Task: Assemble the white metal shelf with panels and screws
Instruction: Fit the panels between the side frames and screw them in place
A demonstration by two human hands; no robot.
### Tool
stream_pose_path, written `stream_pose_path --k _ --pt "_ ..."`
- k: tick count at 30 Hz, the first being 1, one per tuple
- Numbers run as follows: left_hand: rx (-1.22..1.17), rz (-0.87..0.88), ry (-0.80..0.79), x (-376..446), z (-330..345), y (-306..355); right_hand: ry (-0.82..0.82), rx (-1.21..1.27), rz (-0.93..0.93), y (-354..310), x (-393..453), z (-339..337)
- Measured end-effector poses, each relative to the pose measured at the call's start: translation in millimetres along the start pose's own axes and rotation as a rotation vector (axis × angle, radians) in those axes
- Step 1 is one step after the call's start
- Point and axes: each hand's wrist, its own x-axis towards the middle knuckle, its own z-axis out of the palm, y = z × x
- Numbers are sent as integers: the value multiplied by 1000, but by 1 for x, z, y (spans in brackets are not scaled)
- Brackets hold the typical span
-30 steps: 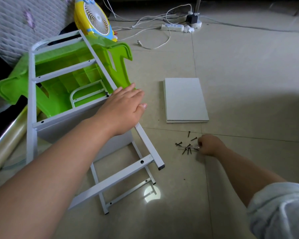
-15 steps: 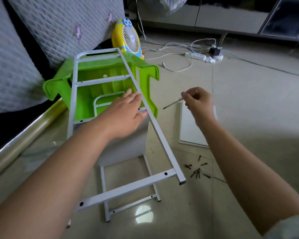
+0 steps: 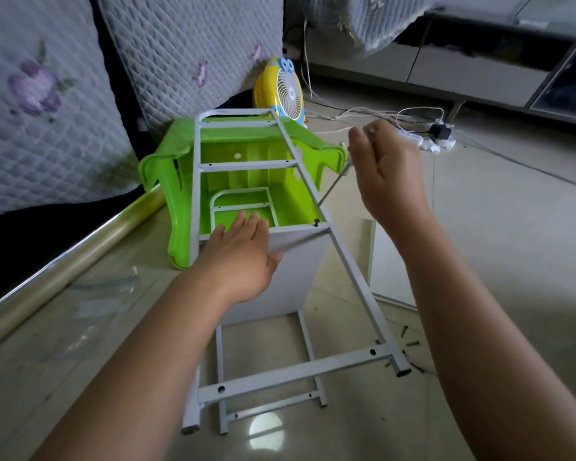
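Flat, left hand [image 3: 243, 257] presses the panel [image 3: 293, 271]; raised right hand [image 3: 388, 174] pinches a screwdriver [image 3: 333, 188]

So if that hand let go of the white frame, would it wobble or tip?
Probably some. The white frame lies tilted, its far end propped on the green stool, so it might rock. Its thin tubes look light but stiff. The left hand presses the panel, likely steadying it.

white shelf frame [image 3: 350, 271]; lime-green stool [image 3: 246, 181]; yellow fan [image 3: 285, 91]; quilted grey floral cover [image 3: 47, 111]

One head-worn wide-angle view looks forward and steeply down, close over the floor [image 3: 479, 247].
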Motion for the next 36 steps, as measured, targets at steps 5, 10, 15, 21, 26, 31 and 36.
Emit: stream_pose_path --k 5,10,15,21,26,31,36 --pt "-34 -6 14 -3 2 -3 -34 21 -4 2 -8 -3" --pt "-21 2 92 -5 2 -16 -74 -32 -40 2 -12 2" --pt "-25 -40 91 -6 1 -33 -140 -36 -9 3 -7 -3" --pt "-37 -45 77 -3 3 -38 -277 -85 81 -5 9 -4" --pt "7 -23 71 -1 4 -41 -375 -231 49 -14 22 -3" --pt "20 -16 61 -1 5 -42 -386 -345 -60 -14 27 -8" --pt "44 -21 57 1 4 -42 -471 -452 -105 -23 36 -5"
